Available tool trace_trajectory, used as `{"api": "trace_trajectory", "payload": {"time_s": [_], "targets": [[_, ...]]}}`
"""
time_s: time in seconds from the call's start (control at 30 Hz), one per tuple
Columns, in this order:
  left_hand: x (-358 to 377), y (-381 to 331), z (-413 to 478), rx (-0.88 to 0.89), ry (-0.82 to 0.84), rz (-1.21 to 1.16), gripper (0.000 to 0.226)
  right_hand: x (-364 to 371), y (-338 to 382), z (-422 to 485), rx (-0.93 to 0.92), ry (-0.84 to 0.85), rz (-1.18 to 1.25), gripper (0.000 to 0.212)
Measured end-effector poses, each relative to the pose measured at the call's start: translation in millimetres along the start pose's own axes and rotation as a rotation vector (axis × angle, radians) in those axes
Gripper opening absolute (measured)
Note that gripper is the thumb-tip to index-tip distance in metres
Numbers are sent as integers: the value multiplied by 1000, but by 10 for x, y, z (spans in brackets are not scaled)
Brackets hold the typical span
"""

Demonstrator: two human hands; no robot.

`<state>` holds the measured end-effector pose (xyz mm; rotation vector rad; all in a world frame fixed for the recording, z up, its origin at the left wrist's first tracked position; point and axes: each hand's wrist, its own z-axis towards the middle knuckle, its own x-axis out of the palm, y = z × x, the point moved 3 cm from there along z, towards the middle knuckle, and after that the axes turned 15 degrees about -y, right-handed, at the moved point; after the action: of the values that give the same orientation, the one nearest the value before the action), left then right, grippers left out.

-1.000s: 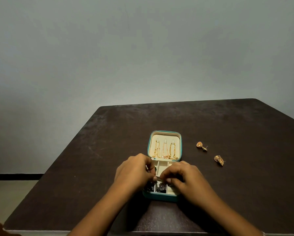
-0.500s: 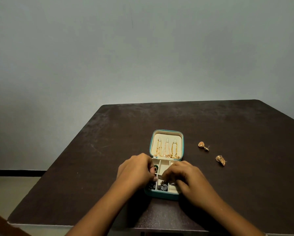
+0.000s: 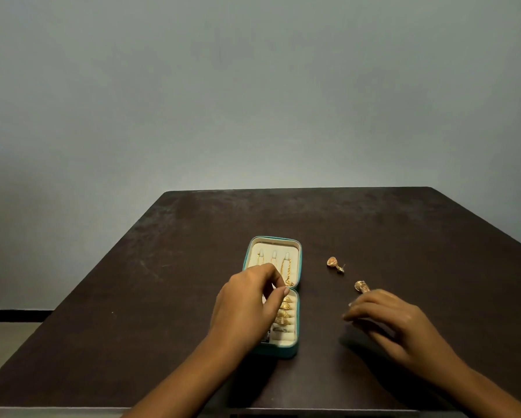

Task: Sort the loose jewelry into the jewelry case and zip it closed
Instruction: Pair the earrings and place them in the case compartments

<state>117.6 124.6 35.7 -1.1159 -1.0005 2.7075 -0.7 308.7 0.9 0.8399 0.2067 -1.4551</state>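
A small teal jewelry case lies open on the dark table. Gold chains hang in its cream lid, and several gold rings sit in the right-hand slots of the base. My left hand covers the left half of the case, fingers bent, thumb tip near the hinge, nothing visibly pinched. Two loose gold earrings lie on the table to the right: the far earring and the near earring. My right hand hovers with loosely curled fingers just in front of the near earring, holding nothing.
The table's front edge runs just below my forearms. Its left edge drops to a pale floor, and a plain grey wall stands behind. Bare dark tabletop surrounds the case and earrings.
My right hand has left the case and moved right, to just short of the near earring. My left hand stays on the case, and the ring slots now show.
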Motion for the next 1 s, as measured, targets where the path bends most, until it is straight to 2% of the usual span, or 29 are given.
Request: {"api": "trace_trajectory", "payload": {"time_s": [0.13, 0.27, 0.37, 0.53, 0.73, 0.83, 1.0], "targets": [[121, -151, -63, 26, -47, -147, 8, -175, -330, -79, 237, -137, 3, 9], [337, -293, -101, 6, -52, -292, 15, -184, -572, -51, 444, -243, 17, 27], [620, -371, -111, -40, -60, -348, 22, -101, -656, -29, 486, -218, 12, 27], [1115, -460, -45, -120, -98, -378, 15, 8, -777, 22, 509, -160, -36, 18], [1442, -427, 33, -104, -67, -347, 34, 51, -823, 72, 530, -140, -24, 15], [1488, -374, 24, -82, -29, -374, 39, 27, -879, 77, 641, -141, 66, 12], [1488, -404, -18, -19, 27, -459, 29, -19, -814, 147, 771, -104, 337, 13]]}}
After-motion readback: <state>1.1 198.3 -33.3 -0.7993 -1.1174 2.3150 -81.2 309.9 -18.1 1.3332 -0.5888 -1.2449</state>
